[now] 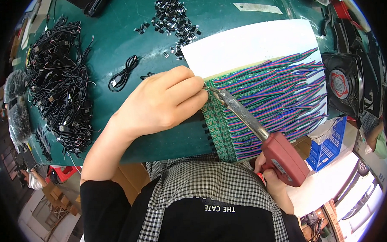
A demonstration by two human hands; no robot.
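Note:
My right hand (273,180) grips the dark red handle of a soldering gun (284,158). Its metal barrel slants up and left, and the tip meets the left edge of a panel of green circuit boards (219,133). Rows of striped blue, red, green and black wires (273,99) run rightward from the boards. At that same edge, close to the tip, my left hand (167,98) is closed in a pinch. Its fingers hide whatever they hold. Part of a black cable (147,75) shows just behind this hand.
Under the wires lies a white sheet (250,42). A coiled black cable (123,73) and a large heap of cables (60,87) lie left. Small black connectors (172,15) are piled at the far side, near a metal blade (257,8). Right stand a fan (343,83) and blue basket (328,146).

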